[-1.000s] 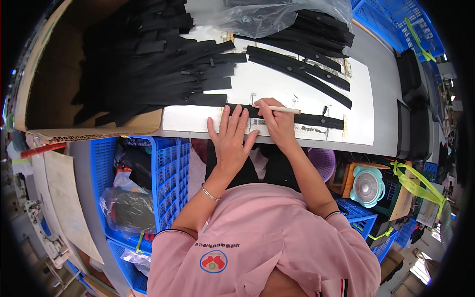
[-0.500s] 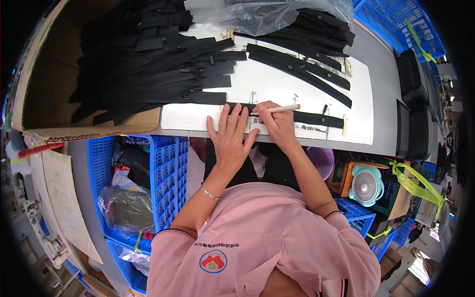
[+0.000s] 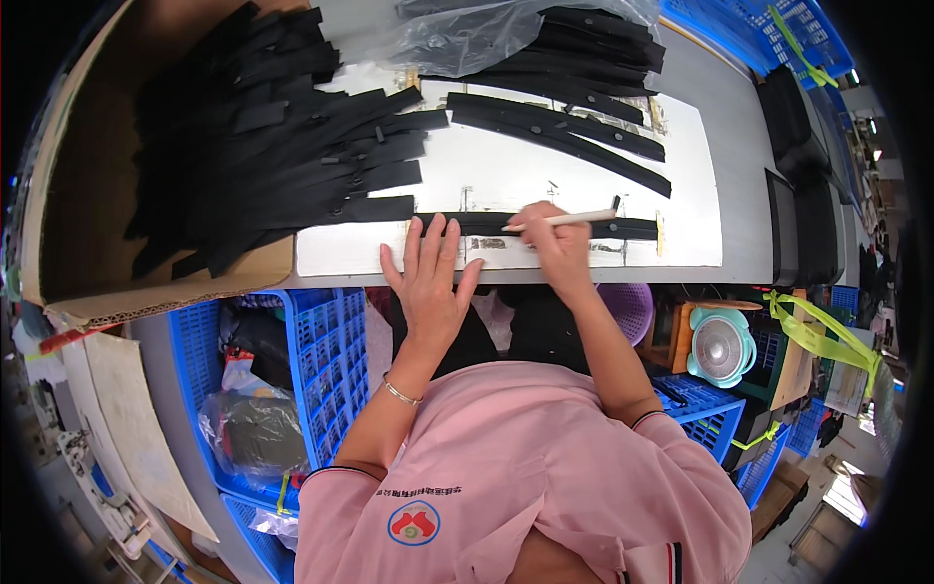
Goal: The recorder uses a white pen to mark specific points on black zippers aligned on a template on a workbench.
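Note:
A black zipper strip (image 3: pixel 637 230) lies lengthwise along the near part of a white marked board (image 3: pixel 696 209). My left hand (image 3: pixel 428 282) rests flat with fingers spread, its fingertips on the strip's left part. To its right, my right hand (image 3: pixel 559 255) is closed round a slim pale pen (image 3: pixel 587 216), whose tip points left and down over the strip. I cannot tell whether the tip touches. Farther back on the board, two more black zippers (image 3: pixel 584 146) lie slanting. A large heap of black zippers (image 3: pixel 263 146) spreads at the left, partly inside a cardboard box.
The cardboard box (image 3: pixel 73 195) stands at the table's left. Clear plastic film (image 3: pixel 467 44) covers part of another zipper stack (image 3: pixel 603 54) at the back. Blue baskets (image 3: pixel 331 360) stand below the front edge. Dark boxy objects (image 3: pixel 800 229) line the right side.
My right hand and the pen have moved right along the zipper, widening the gap to my left hand. My left hand stays on the strip. The whole view has shifted slightly.

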A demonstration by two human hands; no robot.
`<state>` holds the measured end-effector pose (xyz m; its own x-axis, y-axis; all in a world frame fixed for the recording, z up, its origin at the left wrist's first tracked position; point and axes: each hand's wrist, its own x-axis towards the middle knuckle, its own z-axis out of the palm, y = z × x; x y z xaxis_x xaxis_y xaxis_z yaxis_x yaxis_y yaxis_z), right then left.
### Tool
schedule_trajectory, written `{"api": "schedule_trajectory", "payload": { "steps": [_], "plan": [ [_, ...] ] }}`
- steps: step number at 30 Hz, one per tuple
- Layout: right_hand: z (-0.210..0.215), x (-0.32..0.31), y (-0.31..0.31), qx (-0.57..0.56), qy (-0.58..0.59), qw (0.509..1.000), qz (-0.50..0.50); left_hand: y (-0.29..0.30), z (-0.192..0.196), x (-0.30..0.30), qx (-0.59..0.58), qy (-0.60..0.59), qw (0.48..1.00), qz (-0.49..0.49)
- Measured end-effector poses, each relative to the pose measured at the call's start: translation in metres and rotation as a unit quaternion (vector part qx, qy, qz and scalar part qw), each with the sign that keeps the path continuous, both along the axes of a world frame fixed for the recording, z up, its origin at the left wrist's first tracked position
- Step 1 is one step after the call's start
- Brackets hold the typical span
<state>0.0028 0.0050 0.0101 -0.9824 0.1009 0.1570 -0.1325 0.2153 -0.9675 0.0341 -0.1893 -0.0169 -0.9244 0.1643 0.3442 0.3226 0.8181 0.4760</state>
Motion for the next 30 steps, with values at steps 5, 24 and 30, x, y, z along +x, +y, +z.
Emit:
{"api": "schedule_trajectory", "payload": {
  "steps": [5, 24, 30],
  "plan": [
    [0.004, 0.007, 0.043, 0.086, -0.027, 0.988, -0.122, 0.001, 0.0, -0.001, -0.013, 0.013, 1.0, -0.009],
    [-0.008, 0.006, 0.05, 0.089, 0.017, 0.991, -0.099, 0.072, 0.015, 0.004, 0.02, -0.05, 0.991, -0.123],
    [-0.011, 0.005, 0.051, 0.102, 0.026, 0.988, -0.11, 0.076, 0.013, 0.004, 0.014, -0.04, 0.992, -0.115]
  ]
}}
